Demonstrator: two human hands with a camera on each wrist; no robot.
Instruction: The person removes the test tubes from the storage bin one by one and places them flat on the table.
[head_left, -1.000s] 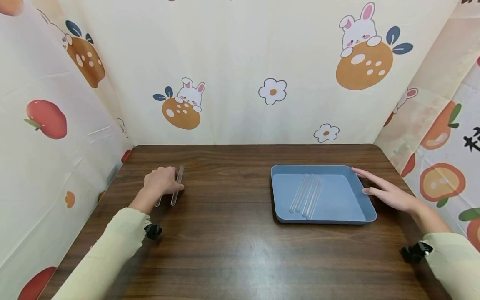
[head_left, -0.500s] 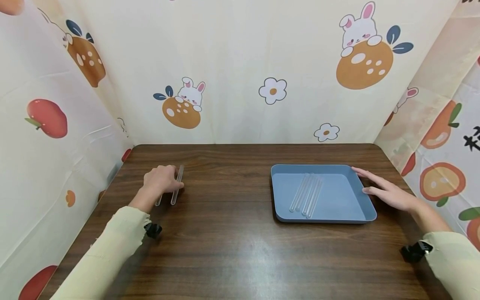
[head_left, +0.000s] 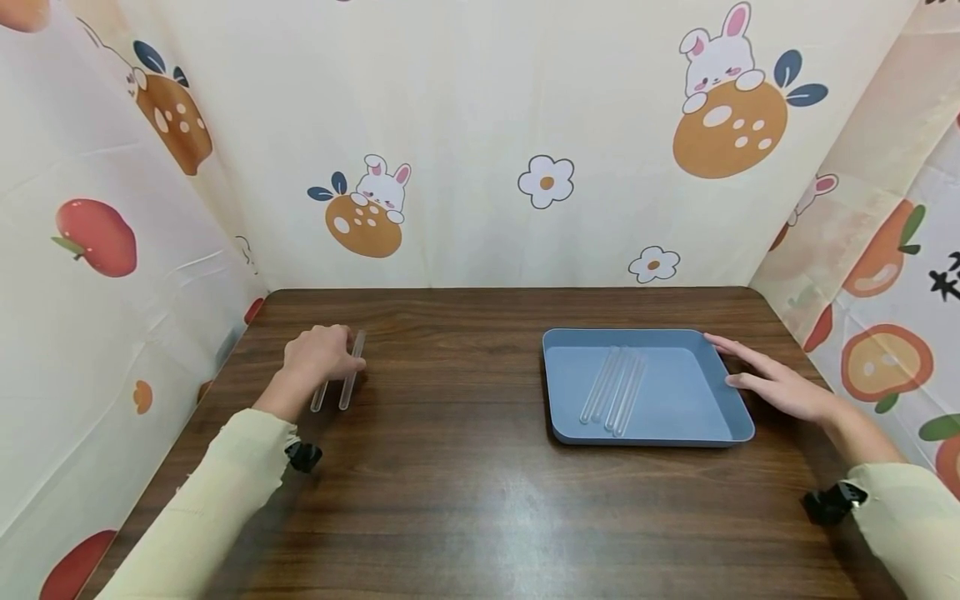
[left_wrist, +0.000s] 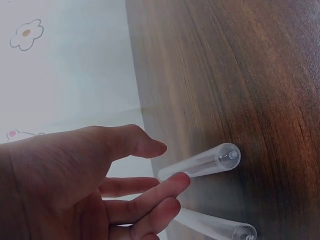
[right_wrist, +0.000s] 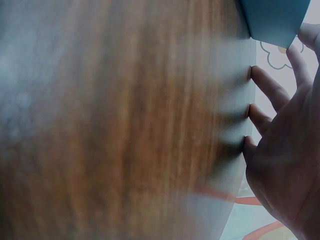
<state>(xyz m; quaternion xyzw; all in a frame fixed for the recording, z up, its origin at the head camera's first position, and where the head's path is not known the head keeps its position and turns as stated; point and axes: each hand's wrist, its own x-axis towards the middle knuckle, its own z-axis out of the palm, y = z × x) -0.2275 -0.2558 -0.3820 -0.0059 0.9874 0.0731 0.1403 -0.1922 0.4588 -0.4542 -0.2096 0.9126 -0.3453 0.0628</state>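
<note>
Two clear test tubes lie on the table at the left. My left hand (head_left: 318,354) is over them, its thumb and bent fingers to either side of the right-hand test tube (head_left: 348,390); that tube (left_wrist: 200,162) shows between thumb and fingertips in the left wrist view. The other test tube (head_left: 318,397) lies partly hidden under the hand. At the right, several more test tubes (head_left: 613,392) lie side by side in a shallow blue tray (head_left: 697,400). My right hand (head_left: 783,390), fingers extended and spread, touches the tray's right rim.
A brown wood-grain table (head_left: 465,500) lies under everything, bare between the left tubes and the tray. Printed curtains (head_left: 480,150) hang behind it and at both sides.
My left hand has shifted slightly left, and the tube at its thumb has moved with it, closer to the other tube. The right hand and the tray have stayed put.
</note>
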